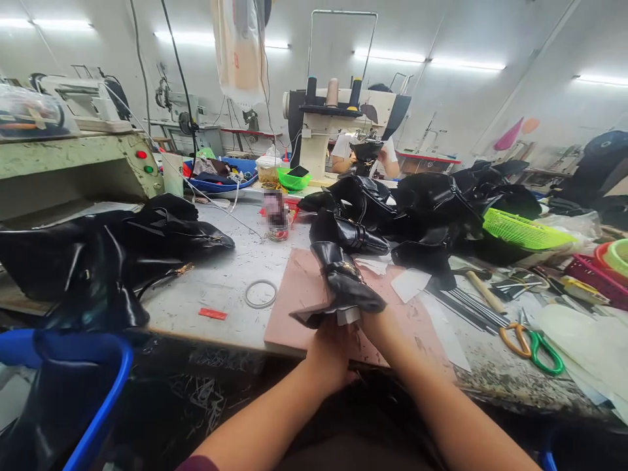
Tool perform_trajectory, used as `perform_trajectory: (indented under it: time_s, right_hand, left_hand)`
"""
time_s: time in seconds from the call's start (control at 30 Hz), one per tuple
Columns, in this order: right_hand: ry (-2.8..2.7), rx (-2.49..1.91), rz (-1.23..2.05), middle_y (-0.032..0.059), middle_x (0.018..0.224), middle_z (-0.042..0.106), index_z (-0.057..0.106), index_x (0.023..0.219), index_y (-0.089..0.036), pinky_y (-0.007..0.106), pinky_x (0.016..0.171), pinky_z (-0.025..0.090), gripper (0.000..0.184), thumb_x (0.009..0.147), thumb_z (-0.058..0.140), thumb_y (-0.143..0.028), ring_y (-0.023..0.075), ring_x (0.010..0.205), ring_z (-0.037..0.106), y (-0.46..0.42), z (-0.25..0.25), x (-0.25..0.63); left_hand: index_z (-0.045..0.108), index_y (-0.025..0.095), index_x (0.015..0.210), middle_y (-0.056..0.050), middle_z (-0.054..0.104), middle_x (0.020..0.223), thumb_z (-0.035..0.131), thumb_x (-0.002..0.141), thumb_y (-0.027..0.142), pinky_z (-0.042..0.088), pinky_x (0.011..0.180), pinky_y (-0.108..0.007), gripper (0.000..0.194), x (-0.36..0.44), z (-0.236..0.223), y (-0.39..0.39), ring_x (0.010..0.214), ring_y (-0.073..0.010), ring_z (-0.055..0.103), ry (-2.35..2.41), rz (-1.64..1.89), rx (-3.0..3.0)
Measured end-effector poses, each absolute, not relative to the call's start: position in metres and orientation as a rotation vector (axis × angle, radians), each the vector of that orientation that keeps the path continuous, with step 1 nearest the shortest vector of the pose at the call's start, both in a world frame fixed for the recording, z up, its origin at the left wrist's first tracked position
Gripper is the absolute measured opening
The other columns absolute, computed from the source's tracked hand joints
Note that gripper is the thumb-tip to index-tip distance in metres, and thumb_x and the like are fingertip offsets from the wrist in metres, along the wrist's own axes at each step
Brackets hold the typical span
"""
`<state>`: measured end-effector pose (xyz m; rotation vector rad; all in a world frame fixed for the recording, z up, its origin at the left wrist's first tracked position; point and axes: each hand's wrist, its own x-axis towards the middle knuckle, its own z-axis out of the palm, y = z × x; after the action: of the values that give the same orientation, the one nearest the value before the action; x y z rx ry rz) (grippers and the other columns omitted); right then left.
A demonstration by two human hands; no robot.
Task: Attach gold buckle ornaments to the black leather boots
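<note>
Your tabletop [235,261] carried a pink board [294,294], perhaps to shield its surface. Over that board you had a black leather piece [356,294], its near edge pinched in the grip of your left hand [331,343] and right hand [375,327], apparently for steadiness, though both were partly hidden beneath it.

The black leather boot upper [349,288] hides most fingers of the left hand [331,343] and right hand [373,324]; the near left blue bin [126,366] is cut off; the far sewing machine [314,147] partly hides a co-worker [391,160]

Black boot piece [349,285], pink board [289,304], lime-green basket [523,230]
</note>
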<state>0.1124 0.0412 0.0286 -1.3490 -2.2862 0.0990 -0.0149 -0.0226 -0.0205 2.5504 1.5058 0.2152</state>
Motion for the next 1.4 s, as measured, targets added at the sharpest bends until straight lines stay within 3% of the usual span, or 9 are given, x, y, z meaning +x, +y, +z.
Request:
perform_trajectory:
  time_s: [0.1, 0.27, 0.53, 0.87, 1.07, 1.2, 1.4]
  right_hand:
    - [-2.201, -1.366, 0.094, 0.0119, 0.110, 0.062, 0.052, 0.120, -0.022, 0.044, 0.085, 0.046, 0.042, 0.081, 0.039, -0.011, 0.0286, 0.103, 0.056, 0.045, 0.024, 0.112]
    - [-2.067, -1.408, 0.087, 0.0146, 0.110, 0.062, 0.050, 0.123, -0.019, 0.045, 0.085, 0.045, 0.050, 0.075, 0.041, -0.007, 0.0299, 0.103, 0.057, 0.048, 0.015, 0.107]
    - [-1.946, -1.457, 0.101, 0.0155, 0.111, 0.063, 0.046, 0.127, -0.016, 0.043, 0.086, 0.046, 0.054, 0.074, 0.040, -0.005, 0.0293, 0.107, 0.056, 0.043, 0.008, 0.103]
    - [-1.891, -1.406, 0.090, 0.0163, 0.127, 0.052, 0.043, 0.128, -0.015, 0.047, 0.096, 0.039, 0.061, 0.069, 0.036, -0.001, 0.0275, 0.125, 0.040, 0.041, 0.011, 0.100]
    - [-1.877, -1.408, 0.108, 0.0148, 0.119, 0.058, 0.045, 0.127, -0.018, 0.049, 0.093, 0.042, 0.059, 0.071, 0.036, -0.002, 0.0282, 0.119, 0.046, 0.039, 0.013, 0.098]
    - [-1.876, -1.433, 0.100, 0.0157, 0.121, 0.056, 0.043, 0.129, -0.017, 0.049, 0.093, 0.042, 0.062, 0.069, 0.036, -0.001, 0.0290, 0.120, 0.046, 0.040, 0.010, 0.099]
    - [-1.907, -1.486, 0.094, 0.0147, 0.117, 0.060, 0.045, 0.127, -0.016, 0.045, 0.094, 0.042, 0.058, 0.070, 0.037, -0.003, 0.0275, 0.117, 0.049, 0.046, 0.001, 0.100]
  left_hand:
    - [0.023, 0.003, 0.139, -0.025, 0.031, 0.142, 0.075, 0.061, 0.045, 0.021, 0.110, -0.049, 0.102, -0.017, -0.021, -0.022, 0.134, -0.0372, 0.022, 1.473, 0.137, 2.616]
    - [0.031, 0.002, 0.135, -0.024, 0.040, 0.137, 0.072, 0.066, 0.041, 0.021, 0.110, -0.046, 0.089, -0.029, -0.026, -0.022, 0.132, -0.0367, 0.028, 1.382, 0.180, 2.699]
    - [0.031, 0.002, 0.136, -0.025, 0.032, 0.141, 0.064, 0.073, 0.033, 0.024, 0.109, -0.048, 0.078, -0.033, -0.035, -0.027, 0.132, -0.0367, 0.028, 1.369, 0.241, 2.729]
    - [0.031, 0.002, 0.137, -0.024, 0.037, 0.139, 0.050, 0.083, 0.026, 0.027, 0.107, -0.050, 0.062, -0.032, -0.040, -0.032, 0.130, -0.0368, 0.031, 1.421, 0.293, 2.739]
    - [0.032, 0.002, 0.137, -0.024, 0.040, 0.137, 0.048, 0.084, 0.025, 0.027, 0.106, -0.048, 0.060, -0.033, -0.041, -0.034, 0.127, -0.0364, 0.036, 1.425, 0.286, 2.769]
    - [0.042, 0.000, 0.131, -0.024, 0.044, 0.134, 0.050, 0.083, 0.028, 0.027, 0.105, -0.048, 0.055, -0.033, -0.038, -0.037, 0.125, -0.0370, 0.038, 1.432, 0.285, 2.760]
    - [0.040, 0.002, 0.132, -0.026, 0.040, 0.135, 0.062, 0.076, 0.036, 0.034, 0.098, -0.052, 0.068, -0.020, -0.024, -0.027, 0.121, -0.0411, 0.041, 1.434, 0.293, 2.697]
